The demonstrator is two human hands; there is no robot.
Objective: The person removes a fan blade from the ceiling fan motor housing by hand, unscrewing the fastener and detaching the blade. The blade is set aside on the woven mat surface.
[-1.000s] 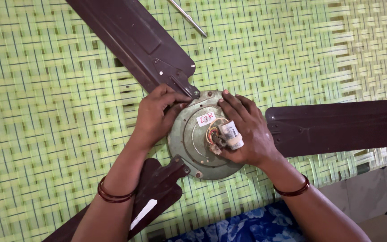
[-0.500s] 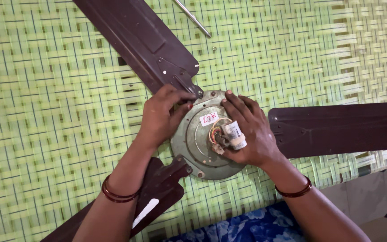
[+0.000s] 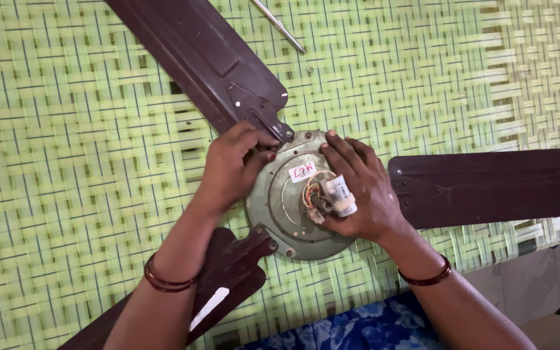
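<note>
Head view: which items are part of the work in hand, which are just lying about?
In hand:
- ceiling fan motor housing, under both hands
- left hand at the upper blade bracket
- right hand beside the white capacitor and wires
- three brown fan blades

Lying about:
- metal rod
- small screw
- green woven cot surface
- blue floral cloth

Brown blades (image 3: 487, 185), seemingly grey-green motor housing (image 3: 280, 207), green woven mat (image 3: 66, 162).

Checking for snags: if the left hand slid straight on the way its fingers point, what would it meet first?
Probably the blade bracket just beyond the left hand fingertips at the motor housing rim; they look nearly touching, though depth is unclear.
</note>
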